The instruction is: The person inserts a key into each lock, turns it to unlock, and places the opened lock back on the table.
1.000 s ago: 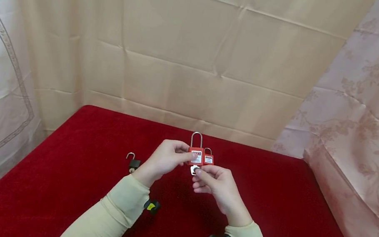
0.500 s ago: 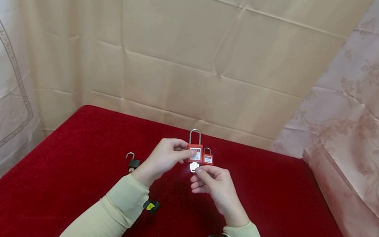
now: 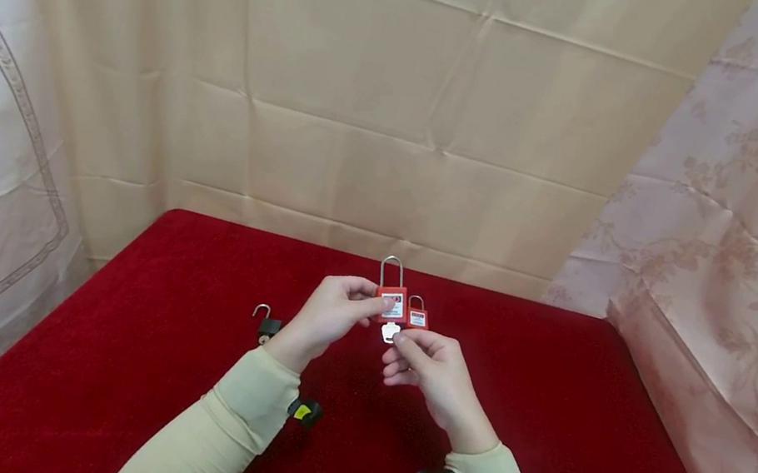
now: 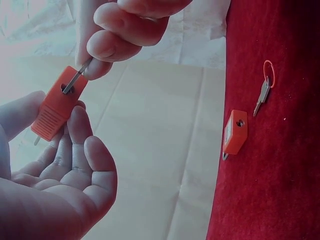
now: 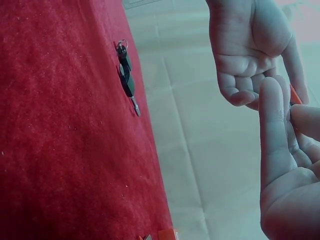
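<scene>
Head view shows the left hand [image 3: 328,317] pinching a red padlock [image 3: 397,313] above the counter [image 3: 568,414], its long axis running forward to the shackle [image 3: 393,258], while the right hand [image 3: 433,370], closer to the keyhole end, pinches the key [image 3: 389,330] there.

Red table [image 3: 548,402], black padlock [image 3: 269,327], red padlock [image 4: 236,136], key [image 4: 263,93]

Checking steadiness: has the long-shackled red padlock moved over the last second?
Yes, the long-shackled red padlock shifted slightly up in the head view: its shackle now pokes above the table's far edge, which it barely reached before.
</scene>
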`<state>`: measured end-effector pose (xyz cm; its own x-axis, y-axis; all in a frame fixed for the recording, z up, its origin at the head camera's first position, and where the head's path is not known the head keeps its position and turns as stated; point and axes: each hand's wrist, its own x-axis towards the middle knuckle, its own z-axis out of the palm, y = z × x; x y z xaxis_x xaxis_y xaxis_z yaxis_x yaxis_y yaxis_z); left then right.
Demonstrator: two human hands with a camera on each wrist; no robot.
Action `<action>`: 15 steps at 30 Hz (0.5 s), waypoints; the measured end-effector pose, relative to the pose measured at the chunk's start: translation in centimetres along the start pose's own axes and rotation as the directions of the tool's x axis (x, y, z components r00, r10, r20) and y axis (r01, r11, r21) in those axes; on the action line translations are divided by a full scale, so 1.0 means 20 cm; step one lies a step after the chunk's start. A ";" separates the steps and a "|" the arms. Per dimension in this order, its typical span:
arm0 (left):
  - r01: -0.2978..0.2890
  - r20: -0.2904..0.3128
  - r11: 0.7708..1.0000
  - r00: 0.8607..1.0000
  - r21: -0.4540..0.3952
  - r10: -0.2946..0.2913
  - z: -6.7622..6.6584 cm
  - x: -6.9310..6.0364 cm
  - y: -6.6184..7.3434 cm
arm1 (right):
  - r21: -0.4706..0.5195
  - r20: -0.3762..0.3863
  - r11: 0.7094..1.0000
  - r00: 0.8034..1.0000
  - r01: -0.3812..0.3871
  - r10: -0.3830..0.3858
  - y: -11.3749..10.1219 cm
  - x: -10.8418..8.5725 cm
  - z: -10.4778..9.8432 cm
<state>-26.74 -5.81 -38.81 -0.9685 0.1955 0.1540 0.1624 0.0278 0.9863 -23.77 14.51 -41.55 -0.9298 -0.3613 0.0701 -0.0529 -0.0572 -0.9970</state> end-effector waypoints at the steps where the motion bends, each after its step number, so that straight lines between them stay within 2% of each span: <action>1: -0.001 -0.001 1.000 1.000 0.002 0.001 0.00 0.00 0.00 | 0.005 0.002 1.000 1.000 0.001 -0.001 0.00 0.00 0.00; 9: 0.000 0.005 1.000 1.000 -0.029 0.000 0.00 0.00 0.00 | 0.083 0.023 0.997 1.000 0.005 -0.007 0.00 0.00 0.00; 15: 0.007 0.004 0.999 1.000 -0.041 -0.007 0.01 -0.01 0.01 | 0.127 0.029 0.992 0.999 -0.022 0.018 0.00 -0.01 0.00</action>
<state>-26.59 -5.68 -38.71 -0.9689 0.1991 0.1471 0.1479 -0.0106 0.9889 -23.65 14.56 -41.46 -0.9198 -0.3889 0.0530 0.0138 -0.1671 -0.9858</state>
